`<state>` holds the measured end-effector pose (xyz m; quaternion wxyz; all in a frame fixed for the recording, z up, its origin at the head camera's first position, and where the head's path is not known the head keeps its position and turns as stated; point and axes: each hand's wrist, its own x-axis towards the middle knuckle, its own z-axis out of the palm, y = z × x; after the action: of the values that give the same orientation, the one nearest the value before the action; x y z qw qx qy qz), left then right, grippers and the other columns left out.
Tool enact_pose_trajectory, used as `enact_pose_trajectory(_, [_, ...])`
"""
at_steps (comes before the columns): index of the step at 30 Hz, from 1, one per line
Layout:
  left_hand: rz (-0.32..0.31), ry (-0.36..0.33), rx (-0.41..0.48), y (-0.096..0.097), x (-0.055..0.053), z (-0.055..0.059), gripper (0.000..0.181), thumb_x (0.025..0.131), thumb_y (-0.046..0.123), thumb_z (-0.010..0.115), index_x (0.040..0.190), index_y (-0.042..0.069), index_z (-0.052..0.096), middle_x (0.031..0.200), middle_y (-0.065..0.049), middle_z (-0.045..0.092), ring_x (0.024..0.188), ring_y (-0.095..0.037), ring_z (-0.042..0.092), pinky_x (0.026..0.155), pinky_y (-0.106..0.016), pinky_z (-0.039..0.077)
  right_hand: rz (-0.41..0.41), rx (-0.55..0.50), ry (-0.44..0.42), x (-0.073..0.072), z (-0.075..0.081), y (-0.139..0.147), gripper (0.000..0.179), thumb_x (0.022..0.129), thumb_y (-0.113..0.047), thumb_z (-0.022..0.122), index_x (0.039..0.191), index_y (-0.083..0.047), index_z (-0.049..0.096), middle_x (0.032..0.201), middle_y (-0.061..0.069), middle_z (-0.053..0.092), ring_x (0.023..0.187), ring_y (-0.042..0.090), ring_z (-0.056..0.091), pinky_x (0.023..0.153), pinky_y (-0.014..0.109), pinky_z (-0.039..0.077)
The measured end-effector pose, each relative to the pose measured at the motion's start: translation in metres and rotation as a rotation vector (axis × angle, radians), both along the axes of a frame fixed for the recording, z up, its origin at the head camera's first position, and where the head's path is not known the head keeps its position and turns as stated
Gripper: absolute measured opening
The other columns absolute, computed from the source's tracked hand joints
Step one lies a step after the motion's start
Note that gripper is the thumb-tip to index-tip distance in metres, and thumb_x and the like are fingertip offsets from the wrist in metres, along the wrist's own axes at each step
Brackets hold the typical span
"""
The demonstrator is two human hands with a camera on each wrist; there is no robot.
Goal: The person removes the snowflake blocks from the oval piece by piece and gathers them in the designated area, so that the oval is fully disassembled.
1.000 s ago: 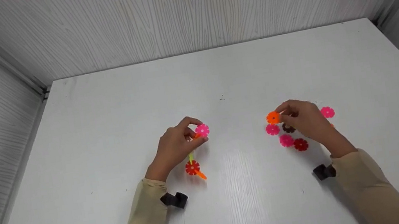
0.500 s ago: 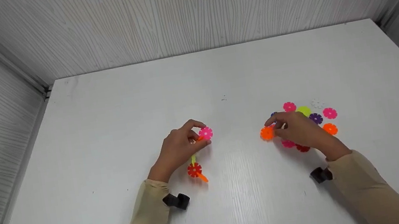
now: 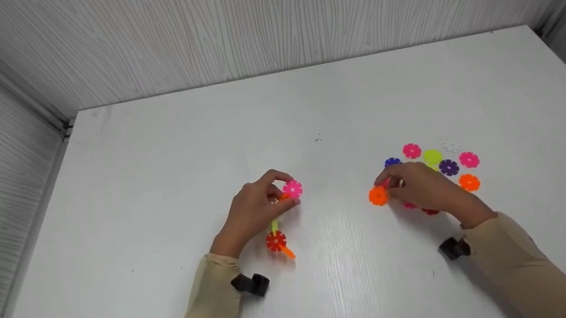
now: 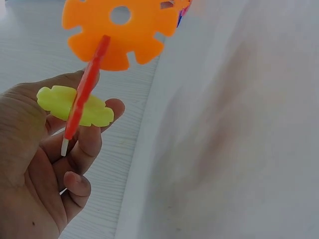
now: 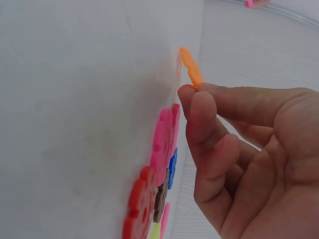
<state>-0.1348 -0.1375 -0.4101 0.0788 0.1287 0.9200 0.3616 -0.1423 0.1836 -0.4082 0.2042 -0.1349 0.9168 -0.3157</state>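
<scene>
My left hand (image 3: pixel 254 207) pinches a chain of notched plastic discs between thumb and fingers, a pink disc (image 3: pixel 292 189) at its tip. From that chain hang a yellow disc (image 4: pixel 77 106), a red disc (image 3: pixel 276 241) and an orange disc (image 4: pixel 119 30), slotted into one another at angles. In my right hand (image 3: pixel 415 184) a single orange disc (image 3: pixel 378 196) is pinched at its edge, tilted close over the table in the right wrist view. The right hand partly covers the loose discs beneath it, among them a pink disc (image 5: pixel 162 147) and a brown disc (image 5: pixel 161 199).
Several loose discs lie flat around the right hand, including a yellow disc (image 3: pixel 432 157), a purple disc (image 3: pixel 448 167), a white disc (image 3: pixel 451 145) and another orange disc (image 3: pixel 469 182). The white table (image 3: pixel 200 132) ends at a wood-grain panel (image 3: pixel 261 16) behind.
My right hand has moved a little left and toward me with the orange disc, uncovering more loose discs behind it. The left hand and its chain have stayed nearly still.
</scene>
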Motion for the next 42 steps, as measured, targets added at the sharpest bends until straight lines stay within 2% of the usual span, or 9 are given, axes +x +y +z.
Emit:
enact_pose_trajectory(5, [0.001, -0.008, 0.000, 0.000, 0.000, 0.000, 0.038, 0.085, 0.032, 0.073, 0.119, 0.022, 0.059, 0.084, 0.001, 0.068, 0.071, -0.013, 0.054, 0.068, -0.028, 0.044, -0.003, 0.020, -0.031, 0.001, 0.003, -0.001, 0.025, 0.095, -0.014, 0.056, 0.119, -0.013, 0.064, 0.101, 0.011, 0.062, 0.052, 0.016, 0.045, 0.046, 0.023, 0.039])
enact_pose_trajectory(10, [-0.016, -0.002, 0.009, 0.000, -0.001, 0.000, 0.036, 0.085, 0.031, 0.073, 0.117, 0.022, 0.059, 0.083, 0.001, 0.067, 0.069, -0.013, 0.054, 0.068, -0.028, 0.043, -0.016, 0.010, -0.024, 0.001, 0.002, 0.000, 0.025, 0.095, -0.017, 0.056, 0.119, -0.013, 0.063, 0.100, 0.011, 0.061, 0.046, 0.015, 0.041, 0.045, 0.023, 0.038])
enact_pose_trajectory(13, [-0.034, -0.006, 0.003, 0.000, 0.000, -0.001, 0.036, 0.086, 0.030, 0.072, 0.119, 0.022, 0.059, 0.084, 0.001, 0.066, 0.073, -0.014, 0.054, 0.070, -0.030, 0.043, -0.023, 0.002, 0.021, 0.001, 0.002, 0.000, 0.025, 0.095, -0.017, 0.057, 0.119, -0.011, 0.063, 0.099, 0.012, 0.063, 0.054, 0.015, 0.048, 0.050, 0.025, 0.043])
enact_pose_trajectory(17, [-0.065, -0.031, -0.003, 0.003, 0.003, 0.000, 0.037, 0.089, 0.030, 0.069, 0.125, 0.023, 0.059, 0.091, -0.002, 0.066, 0.085, -0.017, 0.056, 0.079, -0.033, 0.047, -0.039, -0.030, 0.086, 0.002, 0.002, 0.000, 0.027, 0.095, -0.016, 0.057, 0.121, -0.009, 0.063, 0.102, 0.014, 0.065, 0.071, 0.018, 0.057, 0.059, 0.028, 0.049])
enact_pose_trajectory(20, [-0.098, -0.033, 0.003, 0.004, 0.005, 0.000, 0.039, 0.092, 0.028, 0.066, 0.129, 0.021, 0.059, 0.093, -0.002, 0.065, 0.089, -0.018, 0.055, 0.083, -0.034, 0.047, -0.058, -0.070, 0.113, 0.003, 0.002, -0.002, 0.028, 0.095, -0.016, 0.058, 0.122, -0.008, 0.062, 0.105, 0.015, 0.065, 0.076, 0.019, 0.058, 0.059, 0.028, 0.050])
enact_pose_trajectory(24, [-0.143, -0.021, 0.002, 0.007, 0.006, 0.000, 0.040, 0.095, 0.024, 0.061, 0.134, 0.018, 0.056, 0.092, -0.003, 0.063, 0.084, -0.017, 0.051, 0.079, -0.033, 0.044, -0.075, -0.113, 0.122, 0.004, 0.001, -0.008, 0.030, 0.095, -0.016, 0.059, 0.124, -0.008, 0.061, 0.106, 0.013, 0.065, 0.077, 0.019, 0.058, 0.060, 0.027, 0.050])
enact_pose_trajectory(28, [-0.155, -0.033, 0.016, 0.010, 0.008, 0.001, 0.041, 0.095, 0.023, 0.061, 0.135, 0.019, 0.054, 0.095, -0.003, 0.065, 0.084, -0.017, 0.053, 0.082, -0.034, 0.046, -0.073, -0.139, 0.120, 0.005, -0.001, -0.015, 0.031, 0.094, -0.015, 0.060, 0.124, -0.008, 0.060, 0.101, 0.012, 0.065, 0.076, 0.020, 0.056, 0.061, 0.025, 0.049])
enact_pose_trajectory(35, [-0.118, -0.092, 0.023, 0.014, 0.010, 0.003, 0.031, 0.093, 0.023, 0.063, 0.121, 0.016, 0.055, 0.106, -0.003, 0.071, 0.095, -0.019, 0.060, 0.088, -0.038, 0.049, -0.054, -0.178, 0.138, 0.009, -0.002, -0.030, 0.035, 0.093, -0.017, 0.063, 0.126, -0.007, 0.059, 0.096, 0.010, 0.066, 0.074, 0.018, 0.054, 0.060, 0.022, 0.047])
enact_pose_trajectory(42, [-0.113, -0.084, 0.002, 0.020, 0.012, 0.005, 0.025, 0.091, 0.027, 0.067, 0.110, 0.013, 0.061, 0.114, -0.006, 0.070, 0.105, -0.023, 0.061, 0.095, -0.042, 0.047, 0.000, -0.223, 0.115, 0.015, 0.000, -0.049, 0.040, 0.091, -0.017, 0.067, 0.129, -0.010, 0.057, 0.098, 0.008, 0.066, 0.075, 0.016, 0.057, 0.063, 0.023, 0.048])
